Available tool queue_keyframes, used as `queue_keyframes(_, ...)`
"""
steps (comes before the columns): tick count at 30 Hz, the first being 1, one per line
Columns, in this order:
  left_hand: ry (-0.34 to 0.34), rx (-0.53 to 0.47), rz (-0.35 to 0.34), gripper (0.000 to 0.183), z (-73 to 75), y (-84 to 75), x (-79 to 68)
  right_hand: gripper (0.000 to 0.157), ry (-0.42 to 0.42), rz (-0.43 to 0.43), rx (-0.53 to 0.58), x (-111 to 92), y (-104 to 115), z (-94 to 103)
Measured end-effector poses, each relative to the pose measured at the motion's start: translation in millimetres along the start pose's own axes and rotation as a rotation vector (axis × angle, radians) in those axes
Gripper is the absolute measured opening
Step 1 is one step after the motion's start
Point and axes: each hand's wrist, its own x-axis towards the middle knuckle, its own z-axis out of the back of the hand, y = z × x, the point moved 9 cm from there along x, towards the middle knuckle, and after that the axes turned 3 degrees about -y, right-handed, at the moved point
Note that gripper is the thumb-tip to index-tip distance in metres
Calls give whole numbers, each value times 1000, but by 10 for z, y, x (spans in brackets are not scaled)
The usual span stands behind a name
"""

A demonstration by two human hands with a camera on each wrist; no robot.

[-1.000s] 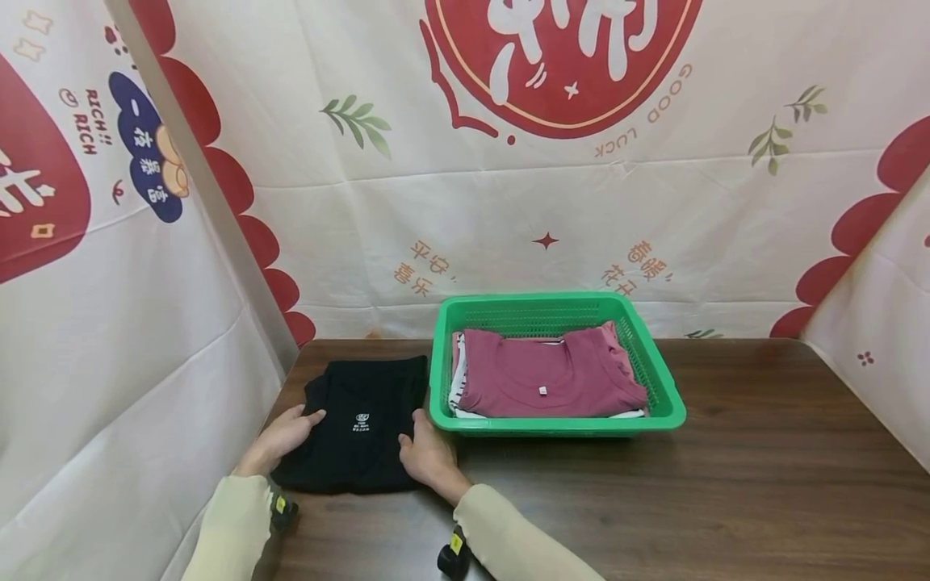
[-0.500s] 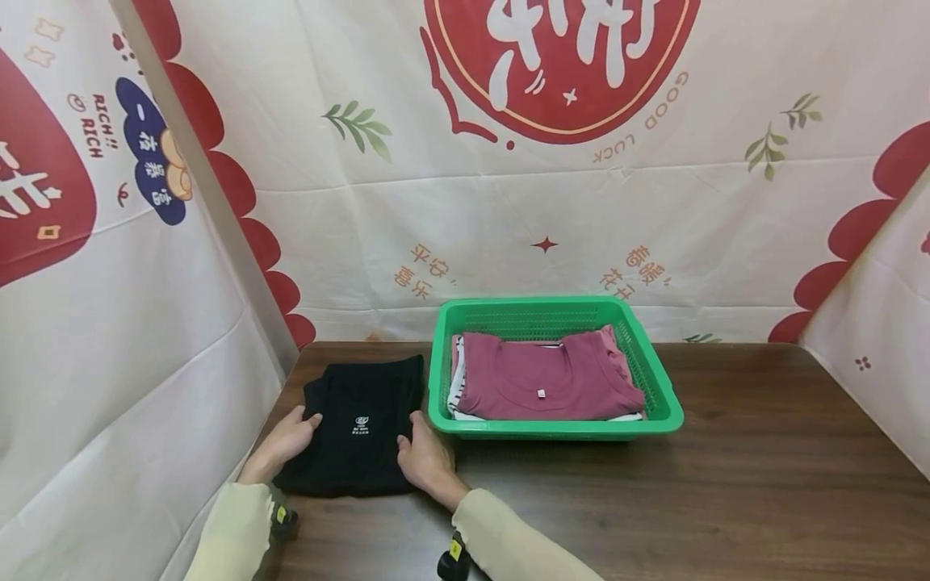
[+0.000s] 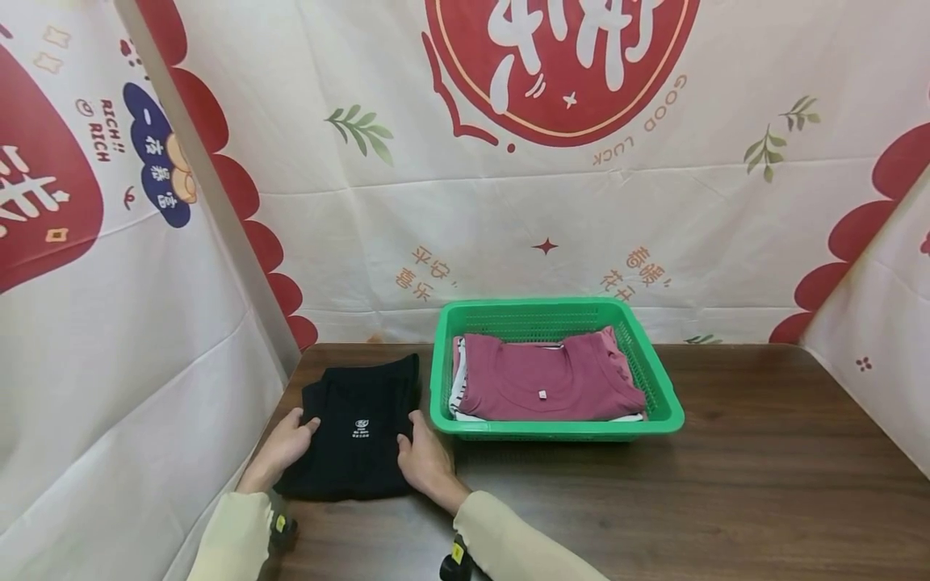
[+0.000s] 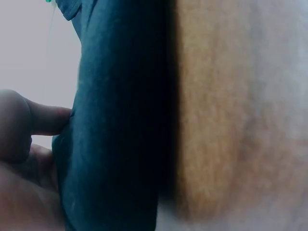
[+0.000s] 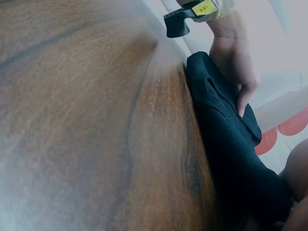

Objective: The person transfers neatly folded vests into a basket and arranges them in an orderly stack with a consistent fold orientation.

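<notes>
A black garment (image 3: 356, 464), folded into a thick square with a small white print, lies at the left of the table in the head view. My left hand (image 3: 287, 444) grips its left side, thumb on top. On the opposite side my right hand (image 3: 427, 458) holds the edge, its thumb also over the cloth. The garment's far right corner points up slightly. In the left wrist view the dark fabric (image 4: 113, 120) fills the middle, with fingers beside it. The right wrist view shows the garment (image 5: 221, 125) from its near side, the left hand (image 5: 236, 62) beyond it.
A green plastic basket (image 3: 559, 430) stands right of the garment, with a folded mauve shirt (image 3: 538, 379) on top of other folded clothes. The brown wooden table (image 3: 697, 500) extends to the right. Printed white cloth (image 3: 552, 202) hangs behind and along both sides.
The garment's far right corner has shifted a little left, widening the gap to the basket. Both hands keep their hold and have barely moved; the head view has tilted slightly.
</notes>
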Motion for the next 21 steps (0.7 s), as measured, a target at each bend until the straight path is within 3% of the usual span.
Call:
queue_keyframes(14,-68,-17,-39,52,87,6,-86,32,-1,41,102,-52,183,46)
queue_keyframes(21,-68,-14,-30,59,124,0,-117,32,-8,74,65,-87,341,96)
